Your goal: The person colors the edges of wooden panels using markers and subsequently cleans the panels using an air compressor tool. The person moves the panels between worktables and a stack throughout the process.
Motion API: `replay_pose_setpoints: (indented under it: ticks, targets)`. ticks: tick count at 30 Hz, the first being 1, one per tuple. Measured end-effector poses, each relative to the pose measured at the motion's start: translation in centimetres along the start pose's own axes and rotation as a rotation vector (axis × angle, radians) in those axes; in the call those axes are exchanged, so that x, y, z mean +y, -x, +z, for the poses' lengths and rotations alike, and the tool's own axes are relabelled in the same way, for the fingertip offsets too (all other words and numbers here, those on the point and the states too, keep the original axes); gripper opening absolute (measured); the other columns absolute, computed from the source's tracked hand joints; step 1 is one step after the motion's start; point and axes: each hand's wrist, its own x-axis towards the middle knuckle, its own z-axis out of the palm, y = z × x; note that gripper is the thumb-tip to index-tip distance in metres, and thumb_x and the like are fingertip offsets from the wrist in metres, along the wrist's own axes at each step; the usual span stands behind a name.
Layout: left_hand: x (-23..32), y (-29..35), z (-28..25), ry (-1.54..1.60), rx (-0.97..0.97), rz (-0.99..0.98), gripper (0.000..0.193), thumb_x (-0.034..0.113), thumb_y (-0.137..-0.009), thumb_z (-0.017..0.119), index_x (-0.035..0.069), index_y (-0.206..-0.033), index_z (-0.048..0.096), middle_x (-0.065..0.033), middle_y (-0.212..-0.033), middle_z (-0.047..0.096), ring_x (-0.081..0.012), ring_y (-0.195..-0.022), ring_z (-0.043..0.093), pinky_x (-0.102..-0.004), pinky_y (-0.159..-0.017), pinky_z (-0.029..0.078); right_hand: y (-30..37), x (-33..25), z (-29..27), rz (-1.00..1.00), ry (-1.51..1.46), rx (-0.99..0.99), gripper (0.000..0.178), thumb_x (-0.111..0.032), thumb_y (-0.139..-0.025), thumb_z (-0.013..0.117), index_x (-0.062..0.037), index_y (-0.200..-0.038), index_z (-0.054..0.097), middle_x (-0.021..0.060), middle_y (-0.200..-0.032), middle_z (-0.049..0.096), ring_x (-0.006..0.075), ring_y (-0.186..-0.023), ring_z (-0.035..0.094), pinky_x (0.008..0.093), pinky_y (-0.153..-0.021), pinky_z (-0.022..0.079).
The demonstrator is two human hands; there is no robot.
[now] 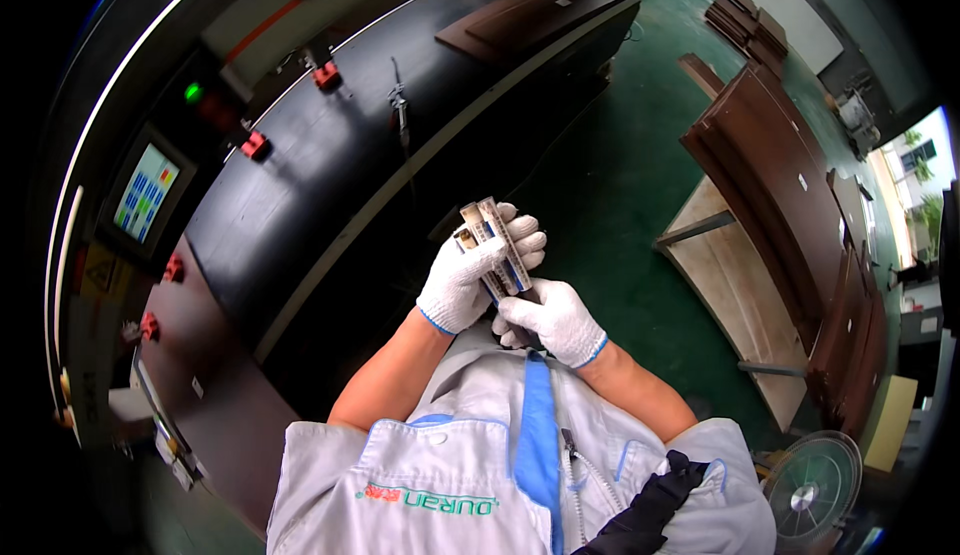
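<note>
A long black tabletop [290, 190] curves across the left, with a dark green floor [640, 105] running off to its right. Behind the tabletop there's a lit screen [147, 193], with one green light [193, 92] glowing above it. Over on the right, a big stack of brown panels [770, 190], and a round fan [815, 490] in the lower corner.

Counting now: six red fittings [325, 75] that I can make out along the tabletop side, one metal tool [398, 105] lying on the black surface, one brown board [205, 365] at the near end. Two hands, and between them one bundle [503, 230] of at least three narrow pieces, held in front of the body, out past the jacket [450, 455].

Here's the left grip [455, 280], clamped around the bundle, thumb across the front, fingers wrapped behind. The right grip [562, 323] is curled at the lower end; whether it's closed on the pieces, I can't tell.

Textures: knitted white gloves [580, 340] with blue cuffs; the bundle's pieces straight, slim, pale and brownish with dark print; smooth, flat panels; pale jacket cloth with a blue strip.
</note>
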Motion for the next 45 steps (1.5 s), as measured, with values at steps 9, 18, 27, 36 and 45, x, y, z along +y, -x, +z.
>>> replay_pose_setpoints:
  ticks: [9,18,27,36,45]
  targets:
    - [-0.5,-14.9,1.0,0.192,-0.28,-0.239,0.076,0.02,-0.082,0.082,0.005,-0.145,0.042,-0.0204,-0.145,0.05,-0.0372,-0.131,0.055,-0.0525,-0.113,0.044,-3.4,-8.3,-6.1,0.0,0.003,0.26,0.02,-0.019,-0.095,0.068,-0.0002,-0.1,0.066,0.0051,-0.082,0.07,0.0095,-0.066,0.065,0.0235,-0.061,0.051]
    - [-4.9,-24.6,3.3,0.187,-0.249,-0.343,0.066,0.022,-0.08,0.073,0.009,-0.14,0.048,-0.0083,-0.101,0.062,-0.0286,-0.096,0.065,-0.0489,-0.099,0.049,-9.1,-7.2,-16.9,-0.144,-0.592,-0.1,0.033,-0.034,-0.094,0.07,-0.0019,-0.099,0.061,0.0059,-0.073,0.06,0.0167,-0.059,0.06,0.0281,-0.049,0.047]
    - [-8.1,-34.8,7.2,0.145,-0.21,-0.22,0.062,0.019,-0.083,0.071,0.011,-0.14,0.048,-0.0087,-0.104,0.064,-0.0293,-0.096,0.065,-0.0477,-0.094,0.052,-11.3,-15.3,-28.3,-0.079,-0.372,-0.128,0.025,-0.027,-0.098,0.065,-0.0021,-0.095,0.062,0.0057,-0.072,0.062,0.0164,-0.06,0.061,0.0295,-0.056,0.049]
    - [-8.9,-43.1,6.3,0.169,0.062,-0.19,0.032,0.018,-0.085,0.08,0.013,-0.11,0.06,-0.0038,-0.089,0.067,-0.0244,-0.088,0.064,-0.044,-0.095,0.05,-18.1,-21.4,-34.8,0.035,-0.023,-0.087,0.026,-0.025,-0.094,0.068,0.0006,-0.09,0.067,0.0063,-0.077,0.068,0.0145,-0.061,0.065,0.0291,-0.059,0.055]
    - [-5.0,-62.0,3.0,0.156,0.002,-0.117,0.024,0.022,-0.091,0.074,0.012,-0.105,0.058,-0.0044,-0.087,0.064,-0.0228,-0.084,0.063,-0.0441,-0.1,0.048,-31.9,-34.3,-44.2,-0.095,0.668,-0.114,0.041,-0.037,-0.087,0.069,0.004,-0.081,0.068,0.0105,-0.072,0.066,0.0197,-0.07,0.065,0.0326,-0.068,0.052]
